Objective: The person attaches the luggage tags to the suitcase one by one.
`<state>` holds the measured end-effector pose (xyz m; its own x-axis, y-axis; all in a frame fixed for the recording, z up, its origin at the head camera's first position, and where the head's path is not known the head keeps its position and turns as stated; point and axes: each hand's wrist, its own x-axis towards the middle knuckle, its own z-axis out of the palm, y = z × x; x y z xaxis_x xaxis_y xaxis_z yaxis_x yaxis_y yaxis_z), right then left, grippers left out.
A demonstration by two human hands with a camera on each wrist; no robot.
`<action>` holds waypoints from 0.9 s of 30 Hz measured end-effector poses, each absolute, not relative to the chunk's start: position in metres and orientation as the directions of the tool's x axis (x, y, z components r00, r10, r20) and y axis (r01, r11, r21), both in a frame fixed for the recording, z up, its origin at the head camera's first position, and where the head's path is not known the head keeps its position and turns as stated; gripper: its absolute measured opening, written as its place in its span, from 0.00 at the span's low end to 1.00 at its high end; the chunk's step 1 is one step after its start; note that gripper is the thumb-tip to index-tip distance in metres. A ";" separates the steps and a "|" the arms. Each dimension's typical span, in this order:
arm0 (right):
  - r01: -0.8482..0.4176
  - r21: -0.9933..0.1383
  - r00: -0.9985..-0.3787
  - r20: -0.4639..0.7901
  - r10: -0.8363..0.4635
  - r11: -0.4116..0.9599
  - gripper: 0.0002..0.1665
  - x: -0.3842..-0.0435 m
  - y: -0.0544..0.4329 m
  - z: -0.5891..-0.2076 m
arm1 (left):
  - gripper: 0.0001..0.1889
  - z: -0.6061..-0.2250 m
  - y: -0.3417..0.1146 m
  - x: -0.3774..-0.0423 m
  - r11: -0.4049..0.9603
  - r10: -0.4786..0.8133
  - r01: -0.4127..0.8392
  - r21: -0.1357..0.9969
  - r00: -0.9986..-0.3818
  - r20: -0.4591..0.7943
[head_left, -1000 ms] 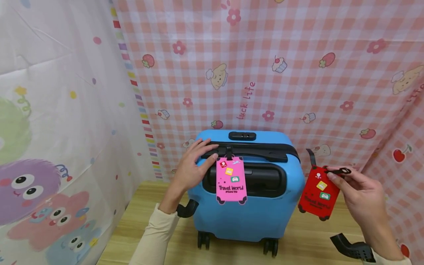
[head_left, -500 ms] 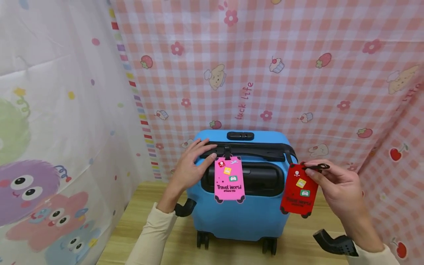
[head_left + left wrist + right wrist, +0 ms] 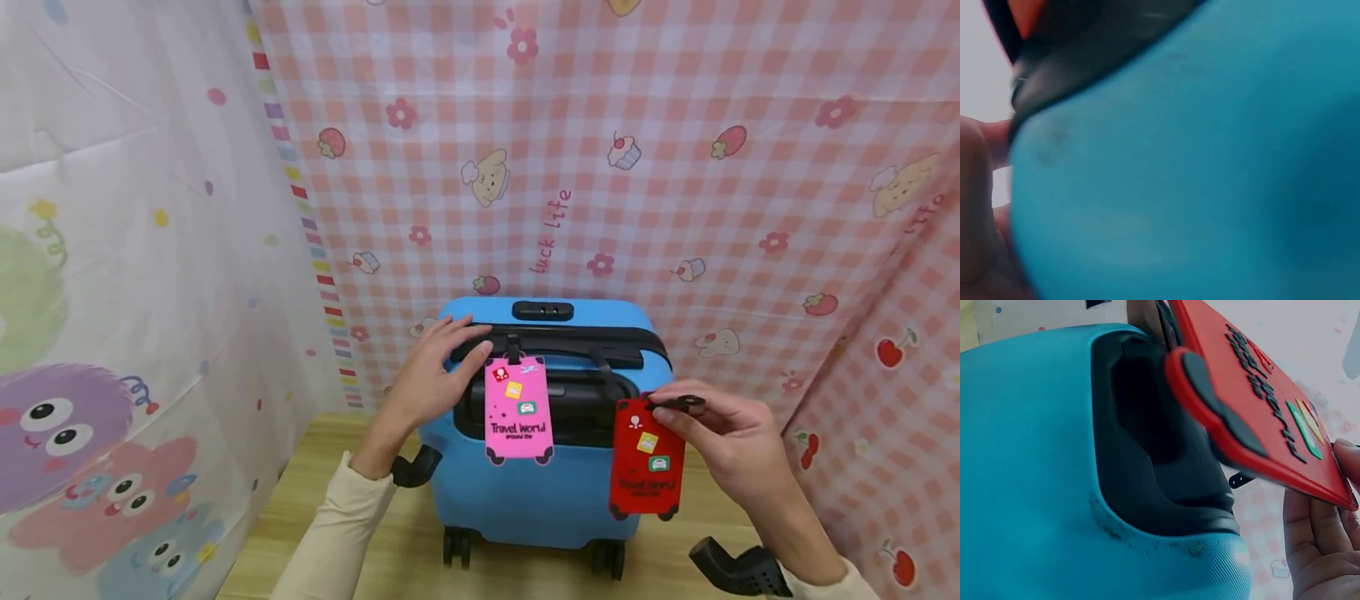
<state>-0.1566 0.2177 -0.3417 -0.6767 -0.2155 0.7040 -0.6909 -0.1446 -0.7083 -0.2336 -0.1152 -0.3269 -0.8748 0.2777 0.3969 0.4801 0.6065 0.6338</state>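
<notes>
A small blue suitcase (image 3: 525,500) stands upright on its wheels, with a black handle (image 3: 573,346) across its top. From the handle's left part hangs a pink luggage tag (image 3: 517,442) on a black strap. My left hand (image 3: 431,379) rests on the suitcase's upper left corner, fingers extended, the thumb close to the pink tag. Between thumb and fingers, my right hand (image 3: 731,433) pinches the top of a red luggage tag (image 3: 647,492) in front of the suitcase's right side. Its loose black strap (image 3: 602,361) points up near the handle. In the right wrist view the red tag (image 3: 1266,419) partly covers the black recess.
A black lock panel (image 3: 542,311) is set in the suitcase's top. Behind hangs a pink checked curtain (image 3: 660,217), and a white cartoon curtain (image 3: 225,275) hangs at the left. Wood-patterned floor (image 3: 300,508) lies beneath.
My right hand has carried the red luggage tag leftward, from beside the suitcase to in front of its right side. My left hand has stayed on the corner.
</notes>
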 end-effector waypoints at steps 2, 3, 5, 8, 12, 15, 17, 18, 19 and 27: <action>-0.690 -0.707 -0.669 0.705 -0.233 -0.155 0.18 -0.156 0.215 -0.342 | 0.24 -0.322 -0.113 -0.233 0.612 0.285 0.488 0.622 -0.870 0.403; -0.687 -0.711 -0.672 0.700 -0.241 -0.149 0.18 -0.156 0.214 -0.343 | 0.24 -0.319 -0.111 -0.233 0.611 0.292 0.499 0.615 -0.864 0.411; -0.677 -0.728 -0.689 0.679 -0.252 -0.108 0.17 -0.154 0.213 -0.343 | 0.24 -0.314 -0.107 -0.233 0.607 0.309 0.520 0.601 -0.851 0.424; -0.656 -0.755 -0.726 0.635 -0.264 -0.009 0.15 -0.151 0.210 -0.342 | 0.24 -0.305 -0.101 -0.233 0.591 0.333 0.540 0.599 -0.840 0.428; -0.620 -0.775 -0.774 0.577 -0.262 0.122 0.13 -0.149 0.206 -0.340 | 0.24 -0.298 -0.093 -0.236 0.551 0.379 0.560 0.619 -0.828 0.412; -0.605 -0.778 -0.789 0.558 -0.257 0.168 0.13 -0.149 0.205 -0.340 | 0.23 -0.294 -0.086 -0.239 0.516 0.424 0.581 0.629 -0.812 0.401; -0.611 -0.770 -0.786 0.562 -0.257 0.185 0.12 -0.151 0.204 -0.340 | 0.23 -0.292 -0.081 -0.241 0.501 0.449 0.589 0.634 -0.803 0.391; -0.612 -0.766 -0.786 0.563 -0.255 0.195 0.12 -0.152 0.203 -0.341 | 0.23 -0.291 -0.078 -0.242 0.497 0.460 0.592 0.635 -0.800 0.385; -0.613 -0.763 -0.786 0.564 -0.252 0.206 0.12 -0.152 0.203 -0.341 | 0.22 -0.290 -0.076 -0.243 0.491 0.471 0.593 0.638 -0.797 0.378; -0.572 -0.785 -0.817 0.519 -0.250 0.240 0.10 -0.161 0.190 -0.333 | 0.21 -0.288 -0.060 -0.248 0.516 0.519 0.559 0.649 -0.807 0.282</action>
<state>-0.1614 0.1904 -0.3327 -0.8173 -0.2505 0.5189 -0.5717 0.2400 -0.7846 -0.2485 -0.0601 -0.2882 -0.8070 0.5188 0.2822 0.5589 0.5165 0.6488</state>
